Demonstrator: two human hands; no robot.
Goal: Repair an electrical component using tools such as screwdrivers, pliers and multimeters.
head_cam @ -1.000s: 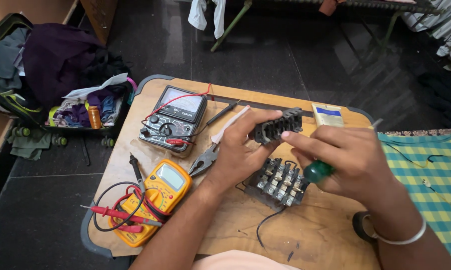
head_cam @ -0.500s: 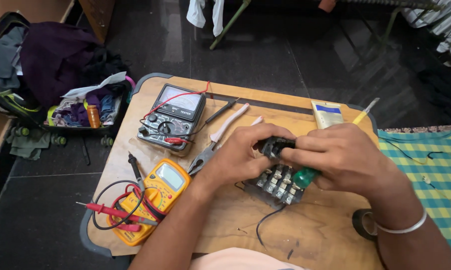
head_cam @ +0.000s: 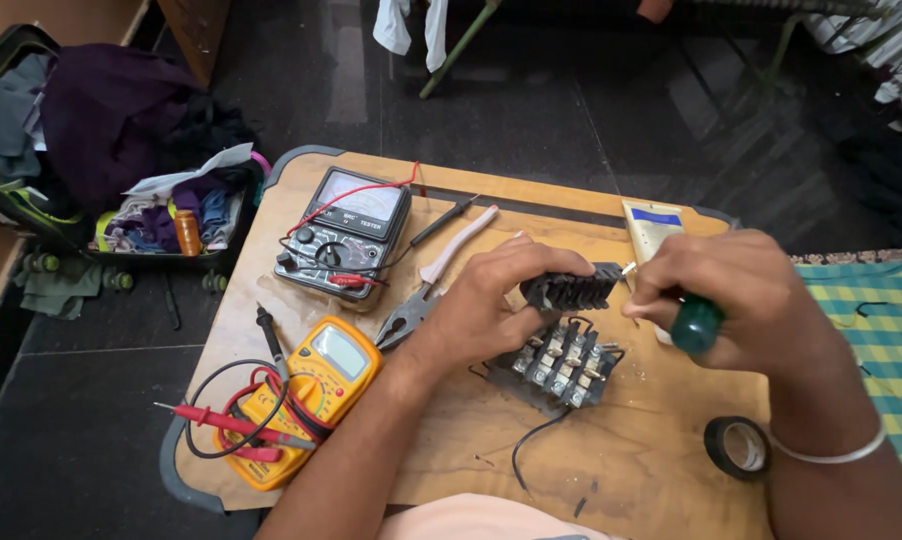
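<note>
Two hands and nine items we log, largest first. Rounded wooden work board: carries all the tools. Grey analogue meter with red lead: at ten o'clock on the board. Yellow digital multimeter with red and black probes: at eight o'clock. Black terminal block with metal screw contacts: at the centre, flat on the board. Pale-handled pliers: at eleven o'clock from that block. Our left hand: clasps a small black ribbed component, raised just above the block. Our right hand: wrapped round a green-handled screwdriver, its tip meeting the component's right end. White tube with blue band: at one o'clock. Roll of black tape: at four o'clock.
</note>
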